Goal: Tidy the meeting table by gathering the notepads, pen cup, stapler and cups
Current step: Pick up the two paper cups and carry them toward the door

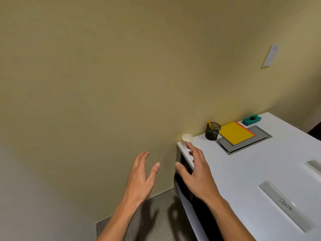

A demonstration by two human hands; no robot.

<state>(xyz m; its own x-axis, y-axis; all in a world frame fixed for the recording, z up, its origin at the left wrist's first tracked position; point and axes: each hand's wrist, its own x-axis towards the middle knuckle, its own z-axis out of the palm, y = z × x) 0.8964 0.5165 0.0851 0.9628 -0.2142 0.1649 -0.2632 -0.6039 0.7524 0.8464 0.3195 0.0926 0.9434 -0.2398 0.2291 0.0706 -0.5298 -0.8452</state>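
A small white paper cup [187,137] stands on the far left corner of the white table [243,171]. Right of it is a black mesh pen cup [212,131] with a yellow pen in it. A yellow notepad [234,133] lies on top of a red one, over a grey inset panel. Behind them sits a teal stapler [251,119]. My right hand [198,173] is open over the table's left edge, fingertips just short of the paper cup. My left hand [141,176] is open and empty, held in the air left of the table.
A beige wall [121,75] runs close behind the table, with a white switch plate [270,56] at the upper right. The grey inset panel [243,141] and two grey strips [286,206] are set in the tabletop. Grey floor [156,220] shows below my hands.
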